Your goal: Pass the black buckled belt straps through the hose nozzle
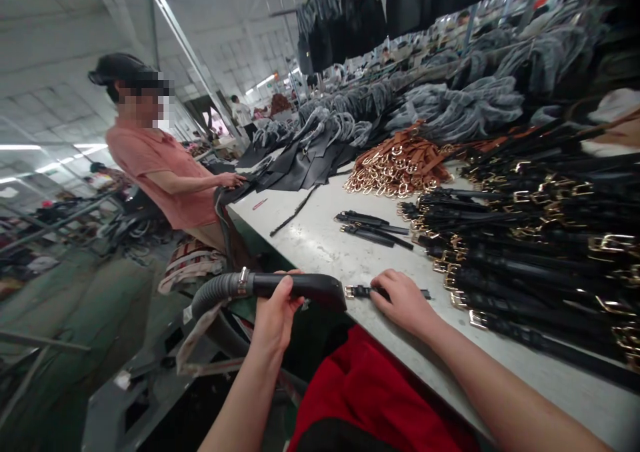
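Note:
My left hand [277,315] is wrapped round the black tube of a hose nozzle [320,288], fed by a grey ribbed hose [216,292]. The nozzle's wide mouth points right, close to the gold buckle of a short black leather strap [359,291]. That strap lies at the table's near edge, with my right hand [400,300] closed on it, fingertips pressing it from above. The strap's tail shows just beyond the hand. Farther up the table are several loose black straps [373,229] with buckles.
Bundles of black buckled straps [520,259] cover the right of the white table [320,239]. Behind them lies a pile of brown straps with gold rings [400,165]. A co-worker [155,152] stands at the table's far left, handling black leather pieces [300,169].

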`<action>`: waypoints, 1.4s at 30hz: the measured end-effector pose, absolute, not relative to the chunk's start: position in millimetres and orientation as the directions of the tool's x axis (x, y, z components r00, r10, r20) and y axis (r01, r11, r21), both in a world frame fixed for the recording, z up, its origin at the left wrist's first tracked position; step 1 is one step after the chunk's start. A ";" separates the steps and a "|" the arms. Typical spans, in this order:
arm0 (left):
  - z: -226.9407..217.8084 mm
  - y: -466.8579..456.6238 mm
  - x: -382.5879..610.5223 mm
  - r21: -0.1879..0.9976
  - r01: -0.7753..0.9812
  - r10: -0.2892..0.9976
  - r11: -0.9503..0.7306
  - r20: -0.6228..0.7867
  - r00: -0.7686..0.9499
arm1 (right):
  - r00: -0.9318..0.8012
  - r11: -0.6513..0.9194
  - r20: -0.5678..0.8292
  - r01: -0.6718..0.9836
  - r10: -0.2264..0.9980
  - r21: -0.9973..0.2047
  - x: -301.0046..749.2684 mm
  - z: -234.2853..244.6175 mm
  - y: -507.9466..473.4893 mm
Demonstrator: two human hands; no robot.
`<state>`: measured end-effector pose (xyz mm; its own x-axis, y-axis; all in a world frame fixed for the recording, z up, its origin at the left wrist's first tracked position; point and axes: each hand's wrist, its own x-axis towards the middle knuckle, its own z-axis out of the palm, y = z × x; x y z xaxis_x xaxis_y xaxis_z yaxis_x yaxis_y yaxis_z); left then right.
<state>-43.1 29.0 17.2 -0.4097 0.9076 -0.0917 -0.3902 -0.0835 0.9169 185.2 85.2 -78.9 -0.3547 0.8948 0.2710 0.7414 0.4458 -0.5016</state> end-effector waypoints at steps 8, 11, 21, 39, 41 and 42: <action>21.7 3.7 -39.7 0.892 -0.445 0.906 -0.078 -0.123 -0.406 | -0.410 0.494 0.309 0.823 0.858 -0.279 187.4 -74.5 71.8; 22.3 2.8 -38.7 0.896 -0.436 0.905 -0.080 -0.118 -0.410 | -0.443 0.517 0.269 0.774 0.855 -0.366 198.2 -74.3 69.2; 0.1 31.3 17.1 0.916 -0.401 0.950 -0.015 -0.111 -0.291 | -0.387 0.415 0.166 0.757 0.907 -0.505 210.7 -85.6 75.7; 6.0 39.0 21.9 0.942 -0.336 0.945 -0.023 -0.089 -0.314 | -0.360 0.408 0.194 0.772 0.913 -0.488 209.4 -86.1 74.9; 2.1 40.7 22.2 0.930 -0.368 0.948 0.009 -0.126 -0.294 | -0.346 0.401 0.203 0.779 0.916 -0.482 209.1 -86.7 74.1; 0.9 40.6 18.6 0.923 -0.385 0.944 0.016 -0.141 -0.299 | -0.342 0.399 0.205 0.781 0.917 -0.480 208.9 -87.0 73.5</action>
<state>18.6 40.6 0.9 -0.2988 0.9438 -0.1411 -0.3850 0.0161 0.9228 208.9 73.5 -87.0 -0.3424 0.9170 0.2045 0.7812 0.3988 -0.4803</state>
